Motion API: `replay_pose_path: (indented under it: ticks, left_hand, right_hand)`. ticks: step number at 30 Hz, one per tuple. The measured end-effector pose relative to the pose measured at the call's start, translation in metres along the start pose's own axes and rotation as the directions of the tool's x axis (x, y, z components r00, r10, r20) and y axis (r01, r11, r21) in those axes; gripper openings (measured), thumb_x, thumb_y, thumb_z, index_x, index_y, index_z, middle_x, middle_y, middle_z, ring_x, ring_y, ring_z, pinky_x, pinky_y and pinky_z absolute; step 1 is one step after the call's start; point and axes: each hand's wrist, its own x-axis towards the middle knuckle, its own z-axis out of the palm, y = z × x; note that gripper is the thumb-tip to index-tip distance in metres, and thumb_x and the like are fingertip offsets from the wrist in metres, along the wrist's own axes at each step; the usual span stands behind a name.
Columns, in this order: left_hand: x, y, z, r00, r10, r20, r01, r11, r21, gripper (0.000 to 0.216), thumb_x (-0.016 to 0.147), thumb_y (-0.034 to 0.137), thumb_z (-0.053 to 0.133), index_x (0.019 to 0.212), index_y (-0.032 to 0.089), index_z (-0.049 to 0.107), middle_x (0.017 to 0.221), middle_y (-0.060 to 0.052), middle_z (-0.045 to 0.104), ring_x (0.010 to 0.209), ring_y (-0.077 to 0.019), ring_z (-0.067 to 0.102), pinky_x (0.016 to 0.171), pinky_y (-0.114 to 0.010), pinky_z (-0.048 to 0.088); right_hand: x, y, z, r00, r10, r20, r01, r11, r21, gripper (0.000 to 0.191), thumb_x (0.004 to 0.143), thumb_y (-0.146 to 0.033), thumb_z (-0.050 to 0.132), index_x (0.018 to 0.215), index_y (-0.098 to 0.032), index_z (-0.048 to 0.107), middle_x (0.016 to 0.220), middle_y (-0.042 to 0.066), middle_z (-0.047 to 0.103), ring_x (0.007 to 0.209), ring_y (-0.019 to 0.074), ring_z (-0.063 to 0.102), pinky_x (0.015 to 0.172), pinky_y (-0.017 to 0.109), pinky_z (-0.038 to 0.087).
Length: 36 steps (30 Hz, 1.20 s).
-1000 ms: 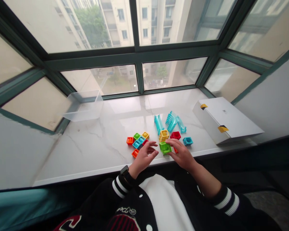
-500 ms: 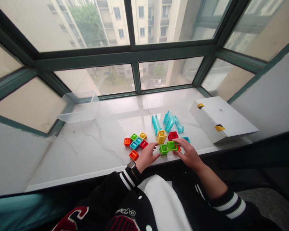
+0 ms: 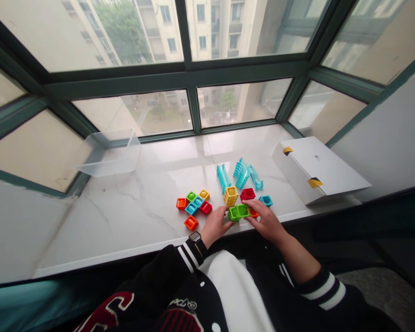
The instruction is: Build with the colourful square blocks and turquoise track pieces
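Green blocks (image 3: pixel 238 212) now together between left hand (image 3: pixel 213 226) and right hand (image 3: pixel 265 220) (both apparently gripping).

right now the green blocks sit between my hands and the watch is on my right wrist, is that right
Not quite: the watch is on your left wrist, not your right, as the head view shows. The green blocks do sit between your left hand and right hand.

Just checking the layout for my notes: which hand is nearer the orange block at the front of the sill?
Left hand: it sits just right of the orange block, not touching it. The right hand is much farther right, on the far side of the green blocks.
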Motion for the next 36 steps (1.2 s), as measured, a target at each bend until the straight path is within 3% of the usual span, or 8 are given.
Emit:
replay_pose_path:
  ticks: [22,36]
  left_hand:
    - [-0.002,0.002,0.004,1.000,-0.004,0.001,0.004,1.000,0.001,0.044,0.089,0.024,0.076,0.130,0.023,0.060,0.118,-0.009,0.072,0.105,-0.0251,0.070,0.094,-0.039,0.057]
    - [-0.002,0.004,0.002,1.000,-0.003,0.003,0.003,1.000,-0.009,0.043,0.089,0.024,0.076,0.129,0.022,0.060,0.117,-0.010,0.073,0.104,-0.0269,0.071,0.094,-0.041,0.058]
  right_hand:
    - [0.010,0.005,0.016,0.999,0.006,0.042,-0.007,1.000,0.029,0.045,0.095,-0.022,0.065,0.139,-0.028,0.063,0.135,0.010,0.070,0.128,0.0302,0.065,0.112,0.053,0.054]
    - [0.011,0.003,0.017,0.999,0.030,0.019,-0.031,0.996,0.081,0.043,0.093,-0.025,0.070,0.135,-0.029,0.067,0.125,0.009,0.072,0.111,0.0290,0.073,0.099,0.049,0.063]
